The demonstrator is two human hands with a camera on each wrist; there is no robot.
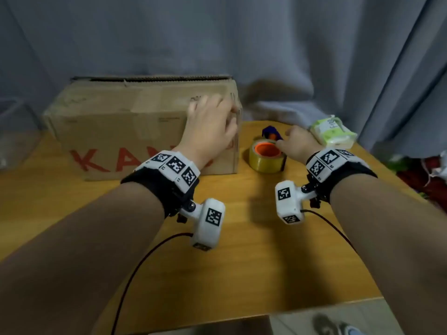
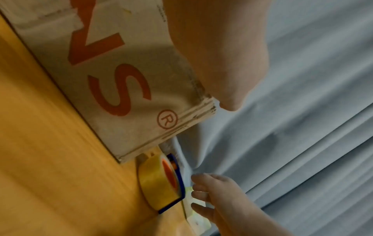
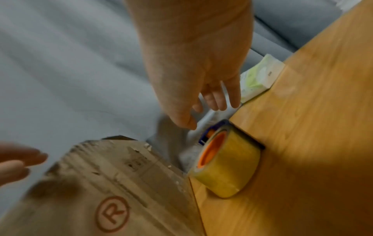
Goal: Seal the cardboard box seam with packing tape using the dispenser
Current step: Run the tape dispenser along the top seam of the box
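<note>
A brown cardboard box (image 1: 121, 131) with red letters stands at the back left of the wooden table (image 1: 242, 262), its top flaps folded down. My left hand (image 1: 212, 112) is over the box's right top corner with fingers spread; whether it touches is unclear from the blur. To the right of the box lies the tape dispenser (image 1: 267, 155), a yellowish roll on an orange core in a blue frame. My right hand (image 1: 290, 139) hovers just above it with fingers (image 3: 220, 99) relaxed and holding nothing. The right wrist view shows a gap between fingers and dispenser (image 3: 228, 162).
A green-and-white tissue pack (image 1: 333, 130) lies at the table's back right corner, close behind my right hand. Grey curtain (image 1: 242, 44) hangs behind the table. The table's right edge runs diagonally past my right forearm, and cables trail from both wrist cameras.
</note>
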